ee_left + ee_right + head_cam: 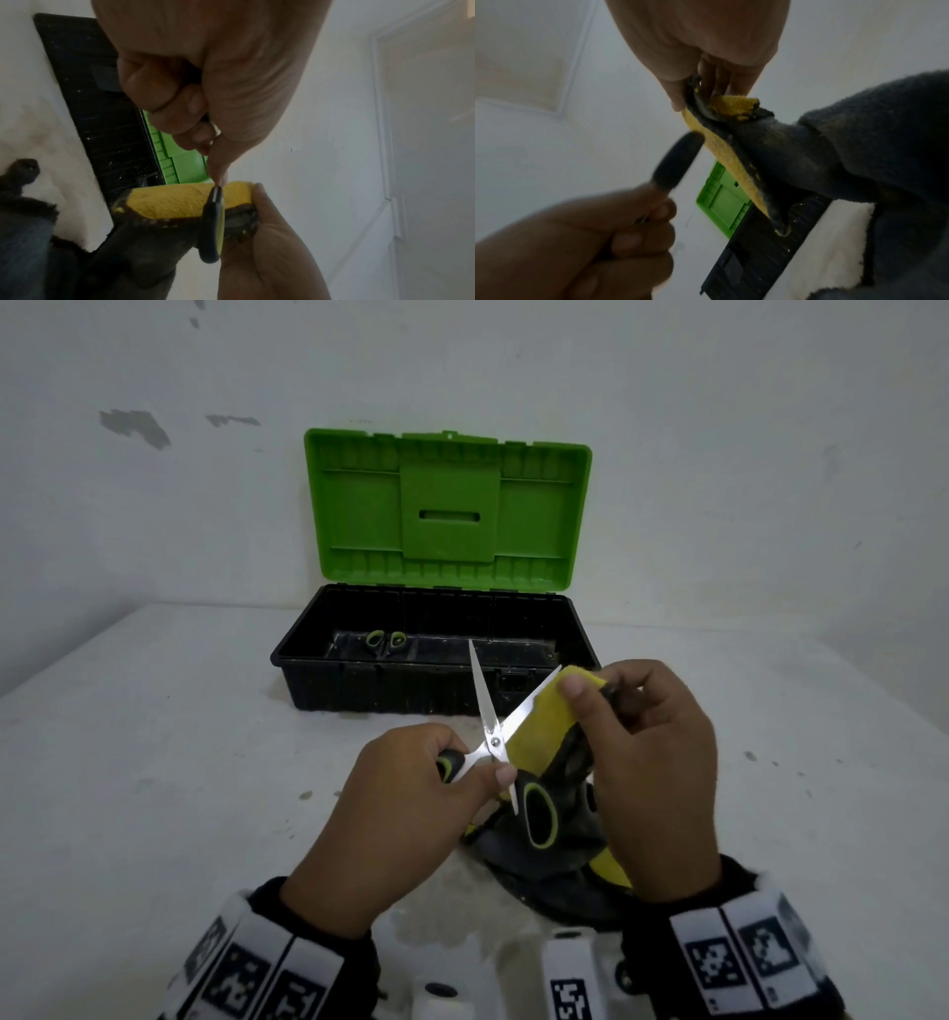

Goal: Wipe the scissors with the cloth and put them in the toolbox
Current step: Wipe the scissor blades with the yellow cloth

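It looked like a plain work room, maybe a small workshop, though it was hard to be sure. The white wall [667, 428] was bare, with grey spots where paint had chipped off. A white table [154, 737] stood against it, marked with little stains and specks. On the table sat a black toolbox [318, 680] with its green lid [447, 505] open. A white panelled door [411, 142] showed in the left wrist view.
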`<action>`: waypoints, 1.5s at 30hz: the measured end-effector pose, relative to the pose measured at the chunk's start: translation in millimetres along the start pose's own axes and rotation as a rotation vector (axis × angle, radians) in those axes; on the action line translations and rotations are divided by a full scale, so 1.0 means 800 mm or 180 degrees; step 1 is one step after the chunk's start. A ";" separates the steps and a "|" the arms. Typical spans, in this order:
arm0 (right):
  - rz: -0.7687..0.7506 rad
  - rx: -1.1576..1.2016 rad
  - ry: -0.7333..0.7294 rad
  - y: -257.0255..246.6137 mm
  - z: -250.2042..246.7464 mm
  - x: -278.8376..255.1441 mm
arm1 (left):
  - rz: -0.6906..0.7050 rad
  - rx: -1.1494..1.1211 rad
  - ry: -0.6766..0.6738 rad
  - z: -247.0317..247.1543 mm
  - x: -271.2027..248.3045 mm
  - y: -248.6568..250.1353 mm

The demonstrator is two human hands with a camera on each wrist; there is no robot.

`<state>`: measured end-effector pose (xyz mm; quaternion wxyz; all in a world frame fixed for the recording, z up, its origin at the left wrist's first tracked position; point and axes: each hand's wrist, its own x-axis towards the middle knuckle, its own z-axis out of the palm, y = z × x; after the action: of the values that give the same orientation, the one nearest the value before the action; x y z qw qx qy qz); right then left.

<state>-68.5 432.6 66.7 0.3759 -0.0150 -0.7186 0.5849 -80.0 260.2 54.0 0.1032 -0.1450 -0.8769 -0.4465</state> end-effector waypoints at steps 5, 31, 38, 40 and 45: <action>-0.0108 -0.0091 -0.0583 0.000 0.017 -0.020 | -0.0066 0.0075 0.0009 0.003 0.004 0.009; 0.0050 -0.0562 -0.0555 0.010 0.012 -0.026 | 0.0100 0.0106 0.0026 -0.008 0.011 0.014; 0.0053 -0.0476 -0.0507 0.009 0.014 -0.026 | 0.0172 0.0312 0.0006 -0.011 0.017 0.010; 0.0032 -0.0485 -0.0422 0.009 0.014 -0.024 | 0.0213 0.0357 -0.0015 -0.011 0.017 0.009; -0.0076 -0.0592 -0.0325 0.009 0.024 -0.029 | 0.0239 0.0541 0.0002 -0.015 0.017 0.010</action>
<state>-65.8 407.9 47.9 0.3428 -0.0114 -0.7881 0.5111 -89.4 257.2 70.9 0.1321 -0.1684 -0.9055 -0.3664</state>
